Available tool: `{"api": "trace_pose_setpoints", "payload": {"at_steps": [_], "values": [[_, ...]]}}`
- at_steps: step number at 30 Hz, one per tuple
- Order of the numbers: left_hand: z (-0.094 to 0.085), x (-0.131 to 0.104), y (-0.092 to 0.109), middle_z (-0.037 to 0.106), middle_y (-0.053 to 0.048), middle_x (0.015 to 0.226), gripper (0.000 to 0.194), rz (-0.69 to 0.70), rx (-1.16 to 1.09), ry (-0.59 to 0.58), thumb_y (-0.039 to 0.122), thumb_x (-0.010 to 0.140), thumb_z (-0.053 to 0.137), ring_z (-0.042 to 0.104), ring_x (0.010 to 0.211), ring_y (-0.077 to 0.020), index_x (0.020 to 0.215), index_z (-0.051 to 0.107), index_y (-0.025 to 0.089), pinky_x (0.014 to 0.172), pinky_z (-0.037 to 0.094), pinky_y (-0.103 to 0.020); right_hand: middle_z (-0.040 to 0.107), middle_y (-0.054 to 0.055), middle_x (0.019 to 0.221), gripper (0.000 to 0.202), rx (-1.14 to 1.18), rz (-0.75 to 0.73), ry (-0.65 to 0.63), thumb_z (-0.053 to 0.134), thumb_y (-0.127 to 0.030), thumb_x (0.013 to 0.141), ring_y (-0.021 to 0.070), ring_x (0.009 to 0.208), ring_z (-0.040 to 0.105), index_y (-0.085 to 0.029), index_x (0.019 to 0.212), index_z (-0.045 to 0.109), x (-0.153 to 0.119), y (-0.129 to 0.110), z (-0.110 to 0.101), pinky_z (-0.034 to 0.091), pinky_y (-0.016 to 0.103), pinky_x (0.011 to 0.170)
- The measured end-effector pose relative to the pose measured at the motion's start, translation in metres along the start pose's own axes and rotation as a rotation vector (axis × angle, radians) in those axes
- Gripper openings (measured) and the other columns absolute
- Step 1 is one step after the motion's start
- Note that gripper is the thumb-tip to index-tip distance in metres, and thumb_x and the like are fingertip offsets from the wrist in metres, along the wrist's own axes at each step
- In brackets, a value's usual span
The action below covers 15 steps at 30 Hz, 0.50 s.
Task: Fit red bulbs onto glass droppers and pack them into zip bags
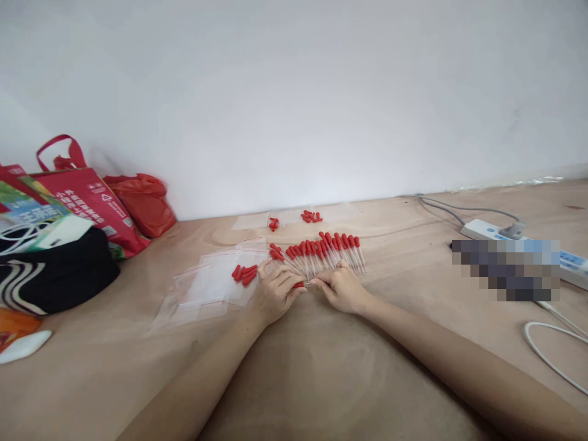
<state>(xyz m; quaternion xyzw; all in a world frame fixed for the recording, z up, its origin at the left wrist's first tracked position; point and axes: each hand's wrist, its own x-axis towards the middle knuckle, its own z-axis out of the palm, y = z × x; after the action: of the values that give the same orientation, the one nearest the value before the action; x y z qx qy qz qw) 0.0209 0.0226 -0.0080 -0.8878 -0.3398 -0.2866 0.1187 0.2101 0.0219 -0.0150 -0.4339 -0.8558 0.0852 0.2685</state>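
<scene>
From here I see the left hand (275,291) pinching a small, red, rubbery bulb (298,285) and the right hand (339,286) pinching what looks like a thin clear tube (309,285), end to end over the bare wood-toned tabletop (312,355). Crooked pressure could make the tube slip or crack near the fingertips. A sudden jerk could scatter the red-topped clear droppers (313,247) lying just beyond.

Pretty soft, even light, with the wall (294,110) going greyer toward the top. Table (294,373) gets kinda shadowy at bottom middle. Wide-angle stretch near the edges, plus a pixelated patch (509,269) at right.
</scene>
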Motion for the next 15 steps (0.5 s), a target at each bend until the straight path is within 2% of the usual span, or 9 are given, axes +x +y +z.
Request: {"api": "trace_pose_setpoints", "payload": {"at_steps": [8,11,15], "values": [[0.001,0.002,0.008,0.065,0.004,0.066,0.017,0.064,-0.042,0.075,0.022,0.084,0.046,0.059,0.076,-0.0131,0.074,0.059,0.021,0.099,0.014,-0.043,0.063,-0.003,0.058,0.040,0.117,0.050,-0.059,0.033,-0.034,0.089,0.0098,0.053,0.050,-0.019,0.060,0.058,0.000,-0.002,0.005,0.024,0.028,0.066],[0.000,0.003,0.005,0.066,0.004,0.067,0.016,0.030,-0.047,0.069,0.025,0.083,0.047,0.059,0.077,-0.0141,0.074,0.060,0.023,0.098,0.016,-0.043,0.064,-0.003,0.060,0.040,0.136,0.064,-0.079,0.032,-0.033,0.089,0.0101,0.054,0.051,-0.020,0.064,0.060,0.002,-0.001,0.003,0.024,0.028,0.067],[0.000,0.001,-0.003,0.068,0.002,0.072,0.016,-0.044,-0.044,0.103,0.030,0.084,0.048,0.059,0.077,-0.0156,0.079,0.062,0.024,0.096,0.016,-0.044,0.066,0.000,0.075,0.033,0.025,-0.060,-0.080,0.034,-0.033,0.089,0.0126,0.066,0.054,-0.022,0.076,0.062,0.006,0.003,-0.006,0.022,0.028,0.065]]}}
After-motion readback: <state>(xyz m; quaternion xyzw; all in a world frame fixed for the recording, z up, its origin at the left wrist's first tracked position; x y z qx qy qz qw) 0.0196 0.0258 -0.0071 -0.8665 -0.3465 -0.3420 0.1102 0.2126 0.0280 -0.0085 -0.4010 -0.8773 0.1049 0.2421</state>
